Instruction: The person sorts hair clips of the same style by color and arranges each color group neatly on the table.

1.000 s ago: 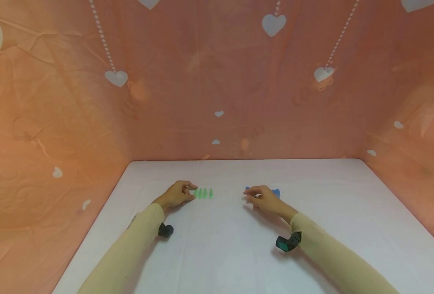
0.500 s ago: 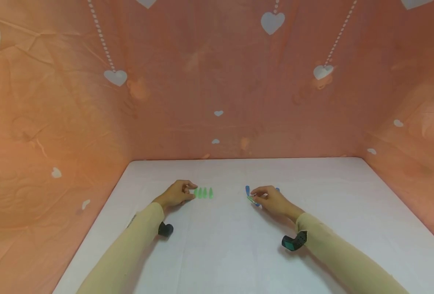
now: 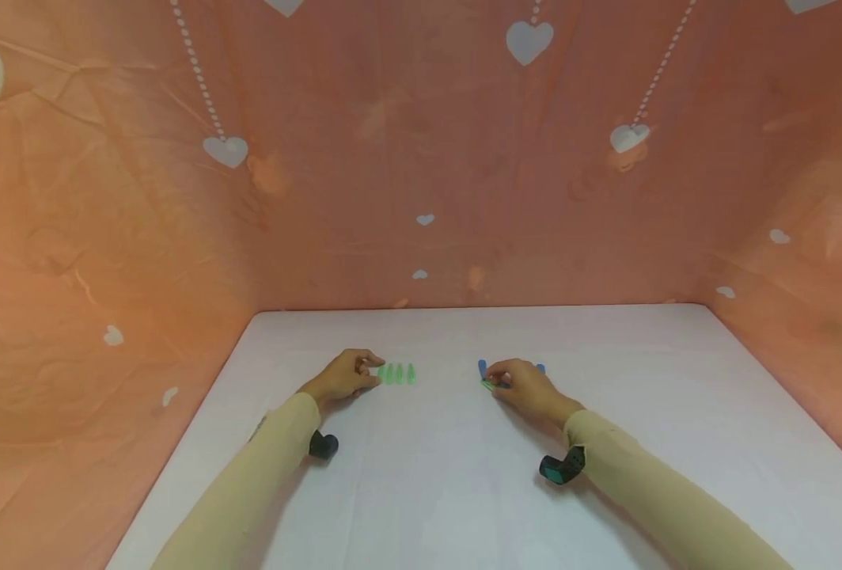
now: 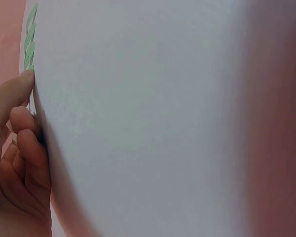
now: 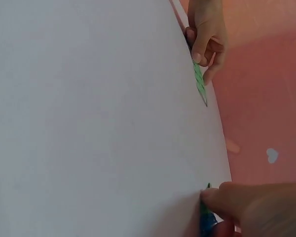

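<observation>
My left hand (image 3: 343, 374) rests on the table at the left end of a row of several green hair clips (image 3: 400, 374). Its thumb and index fingertips sit apart, at the two ends of the leftmost clip; the other fingers are bent in. Farther right, my right hand (image 3: 526, 388) pinches a green hair clip (image 3: 488, 385) low over the table. Blue hair clips lie around that hand: one (image 3: 482, 368) shows beyond the fingertips, another (image 3: 540, 368) behind the knuckles. In the right wrist view, blue (image 5: 206, 222) shows close under the thumb. The palm hides part of the blue group.
The white tabletop (image 3: 421, 475) ends in front of an orange-pink cloth backdrop (image 3: 421, 158) printed with white hearts. Similar cloth hangs along the left and right sides. Black wrist cameras (image 3: 562, 467) are strapped on both forearms.
A green hair clip came into sight in my right hand, which first drew back a little to the right, then returned slightly left. The left hand has stayed in place.
</observation>
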